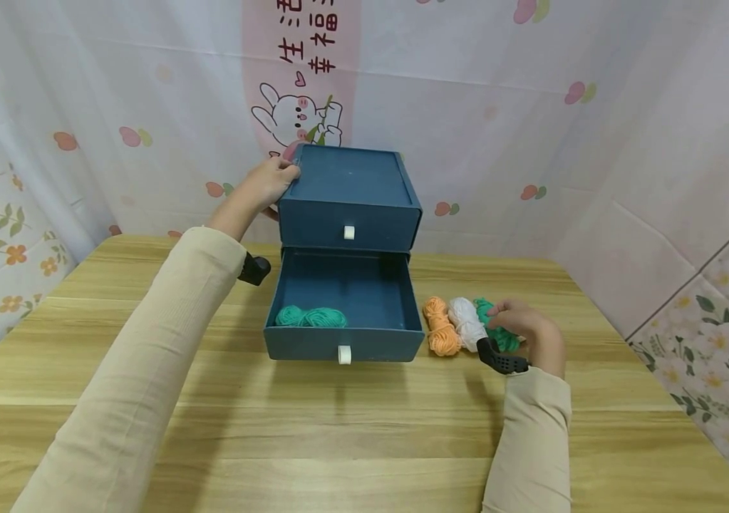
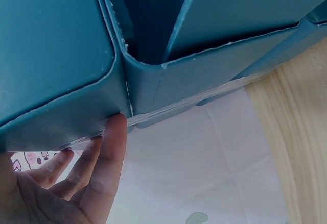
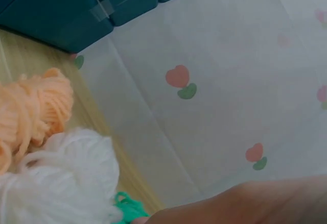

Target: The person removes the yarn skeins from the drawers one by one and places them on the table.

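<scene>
Green yarn (image 1: 507, 340) at right grip (image 1: 527, 324), closure unclear, white yarn (image 1: 466, 322) beside, room toward tabletop's right edge (image 1: 646, 388).

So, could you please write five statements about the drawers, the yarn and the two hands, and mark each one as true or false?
1. The lower drawer stands open, and green yarn lies in it. True.
2. On the table, the white yarn lies between the orange yarn and a second green bundle. True.
3. The orange yarn lies in the lower drawer. False: it lies on the table, beside the white yarn.
4. The left hand touches the drawer unit. True.
5. The right hand is inside the lower drawer. False: the right hand is at the second green bundle.
</scene>
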A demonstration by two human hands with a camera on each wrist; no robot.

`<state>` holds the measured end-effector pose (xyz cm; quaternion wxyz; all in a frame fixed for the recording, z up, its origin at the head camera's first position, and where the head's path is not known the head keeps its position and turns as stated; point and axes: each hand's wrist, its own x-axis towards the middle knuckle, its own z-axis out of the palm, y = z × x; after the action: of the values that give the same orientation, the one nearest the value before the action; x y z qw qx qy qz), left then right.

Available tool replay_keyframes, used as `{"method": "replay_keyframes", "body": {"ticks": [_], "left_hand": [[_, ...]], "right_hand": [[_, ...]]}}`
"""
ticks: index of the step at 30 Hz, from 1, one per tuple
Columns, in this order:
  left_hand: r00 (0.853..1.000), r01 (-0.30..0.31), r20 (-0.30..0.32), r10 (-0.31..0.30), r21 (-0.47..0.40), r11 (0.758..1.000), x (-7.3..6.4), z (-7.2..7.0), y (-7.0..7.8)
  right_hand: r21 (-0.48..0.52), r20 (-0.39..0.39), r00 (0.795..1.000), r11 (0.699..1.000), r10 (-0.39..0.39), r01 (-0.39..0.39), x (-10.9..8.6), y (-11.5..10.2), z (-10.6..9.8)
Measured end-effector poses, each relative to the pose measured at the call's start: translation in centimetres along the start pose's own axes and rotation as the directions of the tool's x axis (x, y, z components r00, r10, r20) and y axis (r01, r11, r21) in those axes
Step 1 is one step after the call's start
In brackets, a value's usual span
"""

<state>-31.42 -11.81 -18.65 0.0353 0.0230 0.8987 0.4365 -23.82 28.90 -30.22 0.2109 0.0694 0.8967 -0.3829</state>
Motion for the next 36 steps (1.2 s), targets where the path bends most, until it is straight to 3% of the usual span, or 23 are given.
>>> {"method": "replay_keyframes", "body": {"ticks": [6, 11, 15, 20, 24, 29, 31, 36], "left_hand": [[1.000, 0.000, -0.002, 0.000, -0.007, 1.000, 0.0, 0.0, -0.1], [1.000, -0.004, -0.008, 0.004, -0.007, 1.000, -0.1, 0.1, -0.1], [1.000, -0.004, 0.003, 0.004, -0.015, 1.000, -0.1, 0.3, 0.0], [1.000, -0.002, 0.006, 0.002, -0.019, 1.000, 0.0, 0.1, 0.1], [1.000, 0.008, 0.010, -0.008, -0.017, 1.000, 0.0, 0.1, 0.2], [1.000, 0.012, 0.007, -0.012, -0.016, 1.000, 0.0, 0.0, 0.2], [1.000, 0.008, 0.003, -0.008, -0.012, 1.000, 0.0, 0.0, 0.1], [1.000, 0.007, 0.003, -0.007, -0.009, 1.000, 0.0, 0.0, 0.1]], "right_hand": [[-0.091, -0.039, 0.995, 0.992, -0.090, 0.086, -0.1, -0.5, -1.0], [-0.142, -0.158, 0.969, 0.975, -0.192, 0.170, -2.6, -3.7, -0.9], [-0.235, -0.258, 0.917, 0.941, -0.303, 0.245, -5.2, -6.5, -0.3], [-0.285, -0.293, 0.858, 0.896, -0.421, 0.342, -8.6, -10.2, 1.4], [-0.328, -0.280, 0.805, 0.840, -0.523, 0.432, -10.2, -12.6, 3.4], [-0.382, -0.200, 0.742, 0.748, -0.640, 0.542, -10.4, -14.8, 6.3], [-0.383, -0.153, 0.725, 0.716, -0.672, 0.583, -10.1, -15.5, 7.4], [-0.394, -0.036, 0.707, 0.660, -0.707, 0.640, -8.6, -16.5, 10.0]]}}
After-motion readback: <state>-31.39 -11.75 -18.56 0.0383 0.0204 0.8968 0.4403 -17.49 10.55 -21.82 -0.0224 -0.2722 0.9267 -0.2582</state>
